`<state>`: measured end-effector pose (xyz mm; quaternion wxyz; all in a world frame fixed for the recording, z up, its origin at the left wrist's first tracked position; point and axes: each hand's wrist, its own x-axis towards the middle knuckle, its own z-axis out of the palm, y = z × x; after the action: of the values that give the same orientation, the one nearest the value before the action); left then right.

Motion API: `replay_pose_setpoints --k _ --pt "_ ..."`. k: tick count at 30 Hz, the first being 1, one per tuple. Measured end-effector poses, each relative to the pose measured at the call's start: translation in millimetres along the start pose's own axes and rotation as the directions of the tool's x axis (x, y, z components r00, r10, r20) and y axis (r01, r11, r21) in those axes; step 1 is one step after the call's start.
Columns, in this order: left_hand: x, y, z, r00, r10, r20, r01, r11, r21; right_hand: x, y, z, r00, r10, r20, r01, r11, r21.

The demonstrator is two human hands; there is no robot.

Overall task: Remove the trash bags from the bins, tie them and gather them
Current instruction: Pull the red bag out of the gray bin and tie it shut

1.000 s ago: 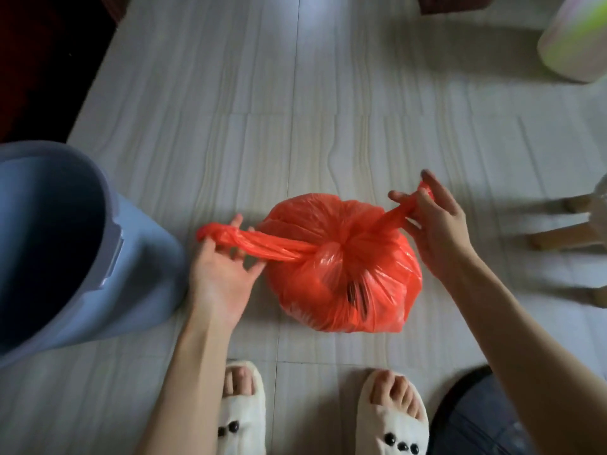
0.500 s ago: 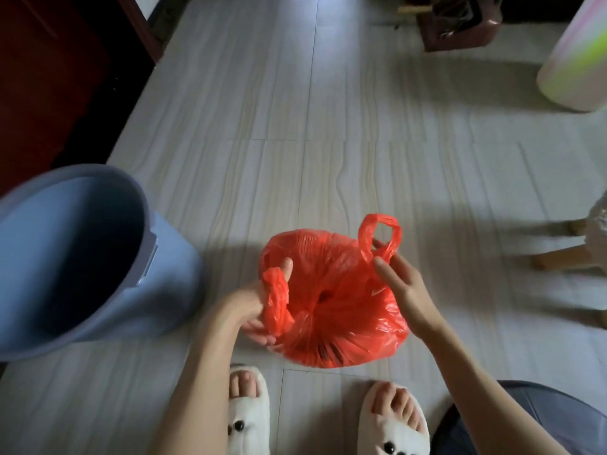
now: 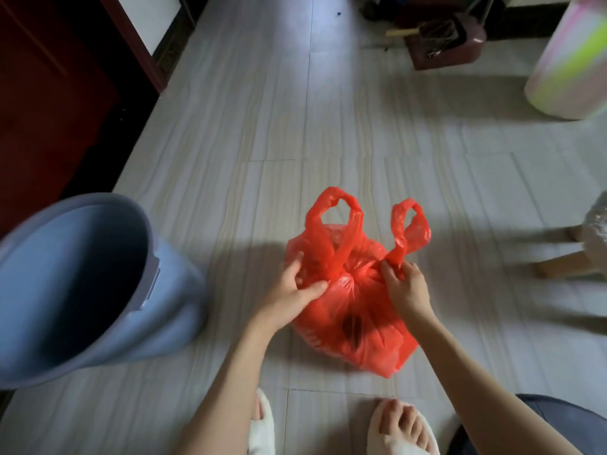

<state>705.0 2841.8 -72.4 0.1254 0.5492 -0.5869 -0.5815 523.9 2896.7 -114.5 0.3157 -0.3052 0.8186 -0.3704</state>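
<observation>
Left hand (image 3: 292,292) and right hand (image 3: 405,285) each pinch a handle base of the red trash bag (image 3: 358,326); the knot seats best if both pull outward evenly.

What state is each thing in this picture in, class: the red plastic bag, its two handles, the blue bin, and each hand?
Red plastic trash bag: out of the bin, on the floor, full, mouth gathered at the top.
Bag's two handle loops: standing up, apart.
Blue plastic bin: upright, no bag inside.
Left hand: pinches the bag at the base of the left loop.
Right hand: pinches the base of the right loop.
</observation>
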Motion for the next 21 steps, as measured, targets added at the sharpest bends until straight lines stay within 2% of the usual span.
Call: replay_pose_setpoints --k 3,6,9,11,12,14,15,16,18,21 --pt "13.1 -11.7 19.1 0.98 0.18 -0.091 -0.154 0.96 0.235 3.1 1.0 -3.3 0.999 0.051 -0.011 -0.05 0.991 0.128" --pt "38.6 -4.0 29.8 0.954 0.247 -0.169 -0.162 0.9 0.405 -1.8 2.7 -2.6 1.0 0.006 0.016 -0.009 0.977 0.214" --pt "50.8 5.1 41.1 0.867 0.481 -0.132 -0.369 0.797 0.479 -5.5 1.7 -4.7 0.998 -0.009 0.059 -0.009 0.954 0.3" --pt "46.8 14.2 48.2 0.838 0.542 -0.071 -0.478 0.79 0.385 -3.1 3.2 -8.6 0.995 -0.003 0.101 -0.035 0.928 0.371" --pt "46.3 17.6 51.3 0.861 0.504 -0.076 -0.466 0.839 0.28 -1.4 5.3 -10.3 0.992 0.0 0.125 -0.052 0.913 0.405" --pt "48.2 26.1 57.6 0.931 0.349 -0.11 -0.346 0.937 0.043 0.7 8.9 -12.4 0.985 0.009 0.175 -0.098 0.856 0.507" --pt "50.8 29.9 61.8 0.951 0.278 -0.133 -0.282 0.959 -0.009 0.1 10.2 -13.2 0.982 0.021 0.186 -0.122 0.825 0.552" --pt "52.7 34.3 64.9 0.959 0.236 -0.157 -0.231 0.972 0.052 -1.6 10.6 -13.9 0.983 0.034 0.182 -0.136 0.802 0.582" --pt "55.2 43.1 68.5 0.972 0.199 -0.128 -0.15 0.937 0.314 -4.3 12.3 -16.6 0.991 0.065 0.118 -0.123 0.794 0.596" --pt "52.0 51.8 73.5 0.981 0.188 0.043 -0.177 0.787 0.591 -2.6 13.6 -29.1 0.998 0.018 -0.057 0.015 0.848 0.53"
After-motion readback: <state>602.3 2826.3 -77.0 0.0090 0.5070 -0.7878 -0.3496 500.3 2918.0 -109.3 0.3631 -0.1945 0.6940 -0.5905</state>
